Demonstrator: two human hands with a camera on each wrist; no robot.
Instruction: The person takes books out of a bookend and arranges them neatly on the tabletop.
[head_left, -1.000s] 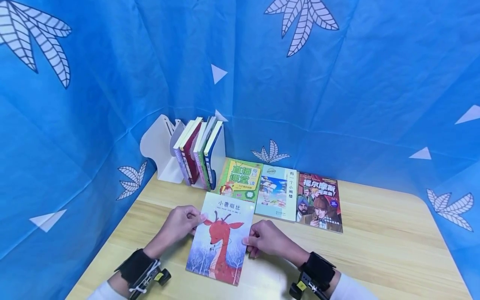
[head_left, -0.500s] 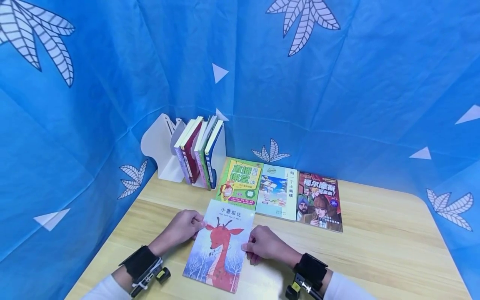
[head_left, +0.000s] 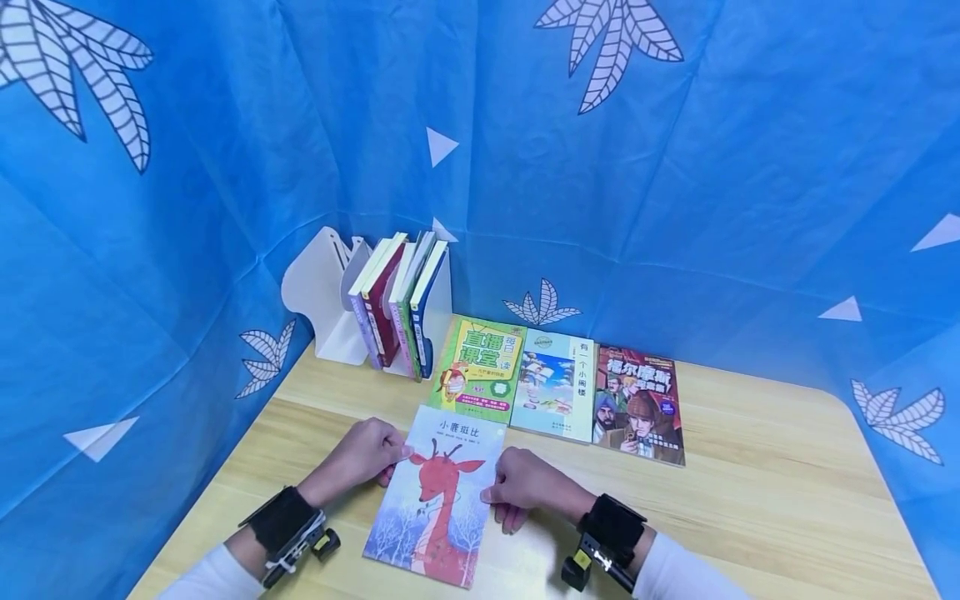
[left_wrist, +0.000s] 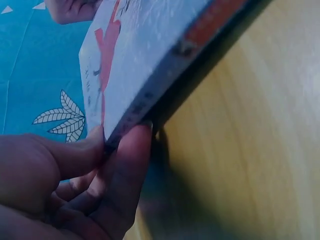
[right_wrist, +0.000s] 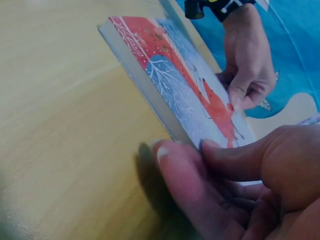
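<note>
A book (head_left: pixel 433 500) with a red deer on its pale blue cover lies face up between both hands, close over the table. My left hand (head_left: pixel 369 452) pinches its left edge, thumb on the cover and fingers beneath. On the opposite side, my right hand (head_left: pixel 528 483) pinches the right edge the same way. The left wrist view shows the spine of the deer book (left_wrist: pixel 165 75) between thumb and forefinger. In the right wrist view the page edges of the deer book (right_wrist: pixel 155 92) face the camera, with the right thumb on top.
Behind the deer book lie a green book (head_left: pixel 480 367), a pale book with a sky picture (head_left: pixel 551 387) and a dark red book (head_left: pixel 640 404) in a row. A white bookend rack (head_left: pixel 322 292) holding several upright books (head_left: pixel 397 308) stands at the back left. Blue curtains surround the wooden table (head_left: pixel 750 500).
Both hands have drawn the deer book a little toward the front of the table, uncovering more of the green book. The grip on both edges is the same.
</note>
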